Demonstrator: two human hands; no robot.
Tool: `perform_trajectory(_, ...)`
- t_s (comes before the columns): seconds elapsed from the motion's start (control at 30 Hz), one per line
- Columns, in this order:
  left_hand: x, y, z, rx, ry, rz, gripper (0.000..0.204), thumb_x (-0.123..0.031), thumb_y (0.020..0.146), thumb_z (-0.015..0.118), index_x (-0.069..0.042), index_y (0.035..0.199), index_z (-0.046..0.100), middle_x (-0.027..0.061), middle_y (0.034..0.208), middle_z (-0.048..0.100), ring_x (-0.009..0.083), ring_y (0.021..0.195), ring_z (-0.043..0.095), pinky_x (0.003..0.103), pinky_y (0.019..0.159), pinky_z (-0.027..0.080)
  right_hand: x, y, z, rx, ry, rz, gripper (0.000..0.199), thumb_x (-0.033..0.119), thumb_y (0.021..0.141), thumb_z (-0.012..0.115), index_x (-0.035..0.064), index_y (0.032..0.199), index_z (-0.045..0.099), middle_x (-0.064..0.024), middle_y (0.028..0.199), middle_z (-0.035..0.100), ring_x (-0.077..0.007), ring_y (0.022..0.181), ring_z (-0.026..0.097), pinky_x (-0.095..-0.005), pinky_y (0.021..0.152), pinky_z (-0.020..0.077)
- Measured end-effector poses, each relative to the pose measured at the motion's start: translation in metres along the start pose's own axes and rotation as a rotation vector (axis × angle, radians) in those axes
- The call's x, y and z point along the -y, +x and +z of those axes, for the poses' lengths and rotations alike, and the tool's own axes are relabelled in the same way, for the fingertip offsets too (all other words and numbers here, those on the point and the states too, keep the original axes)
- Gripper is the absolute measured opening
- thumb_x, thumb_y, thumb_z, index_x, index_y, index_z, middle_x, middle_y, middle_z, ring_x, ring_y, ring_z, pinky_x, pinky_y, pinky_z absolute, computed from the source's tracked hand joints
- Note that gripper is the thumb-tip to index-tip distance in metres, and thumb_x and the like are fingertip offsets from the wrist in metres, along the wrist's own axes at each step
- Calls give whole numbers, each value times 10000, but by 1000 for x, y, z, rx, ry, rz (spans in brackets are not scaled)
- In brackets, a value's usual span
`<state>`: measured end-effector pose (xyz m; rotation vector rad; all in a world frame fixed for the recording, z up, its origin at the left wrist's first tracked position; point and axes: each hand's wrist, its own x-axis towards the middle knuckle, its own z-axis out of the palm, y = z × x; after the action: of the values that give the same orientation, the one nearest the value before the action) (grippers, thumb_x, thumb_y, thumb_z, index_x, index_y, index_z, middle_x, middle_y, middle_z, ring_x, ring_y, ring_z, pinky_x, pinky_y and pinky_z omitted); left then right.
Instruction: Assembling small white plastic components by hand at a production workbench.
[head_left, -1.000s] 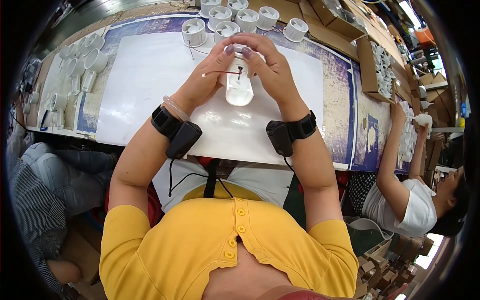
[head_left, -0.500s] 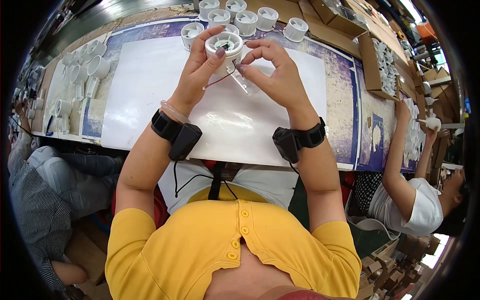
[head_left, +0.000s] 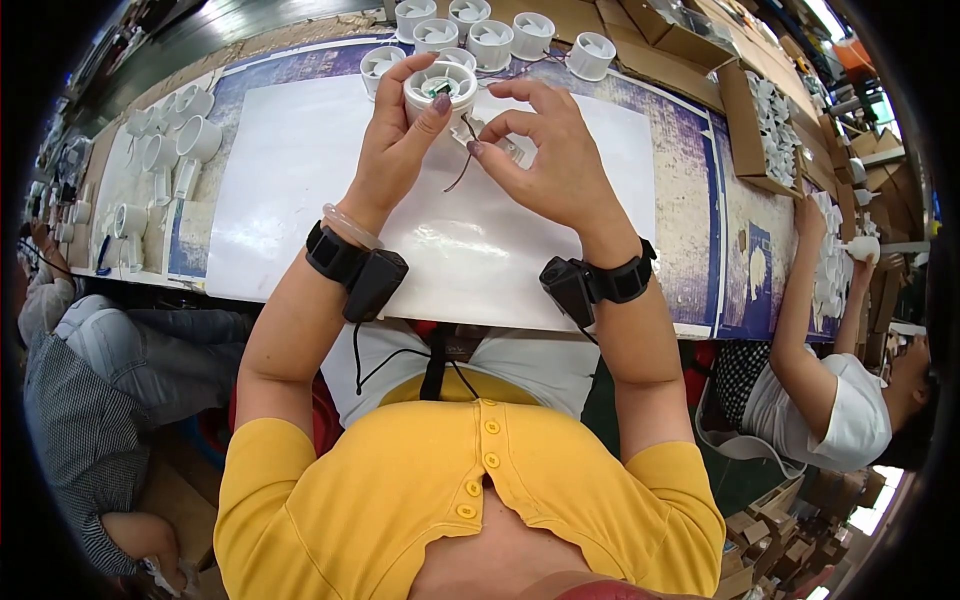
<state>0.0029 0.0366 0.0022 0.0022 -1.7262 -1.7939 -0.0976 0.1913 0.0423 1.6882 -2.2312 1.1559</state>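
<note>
Above the white sheet, my left hand grips a white round fan housing by its side, thumb over the rim. Its open end faces up and shows a small green circuit board inside. A white handle-like arm sticks out from the housing, partly behind my right fingers. My right hand pinches a thin dark wire beside the housing between thumb and forefinger. The wire's loose end hangs below the fingertips.
Several white fan housings stand at the table's far edge. More white housings with handles are at the left. An open cardboard box of small white parts lies at the right. People sit on both sides; the right one holds a white part.
The housing has shifted slightly left and tilted. The wire's loose end has swung from pointing left to hanging down toward me, and my right fingers have moved slightly lower.
</note>
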Motion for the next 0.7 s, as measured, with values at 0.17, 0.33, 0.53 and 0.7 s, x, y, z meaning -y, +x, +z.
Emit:
perform_trajectory(0.17,0,0,-1,-6,-18,-15,424,-209,963,512,-99,1336,343,63,1193,527,132,1116,491,253,944,395,-3,1,0,12,37,-52,94,158,764,667,66,780,677,-72,1154,584,-282,1098,492,-376,952,378)
perform_trajectory(0.33,-1,1,1,-29,-167,-143,381,-263,985,453,-115,1322,353,58,1190,525,133,1113,495,254,918,419,-2,3,-5,-46,26,-151,74,108,795,633,42,806,665,-74,1094,618,-264,1021,551,-356,885,435)
perform_trajectory(0.53,4,2,-7,23,-193,-289,304,-297,999,399,-135,1257,384,58,1146,531,137,1051,542,273,844,492,1,4,-2,-168,22,-122,98,89,821,616,14,867,658,-78,939,667,-222,819,632,-303,739,500)
perform_trajectory(0.7,1,0,2,55,-227,-360,287,-319,1003,376,-136,1223,394,61,1118,531,137,997,575,308,776,542,2,2,-5,-74,209,155,128,114,850,614,9,906,663,-65,873,666,-152,780,628,-266,704,495)
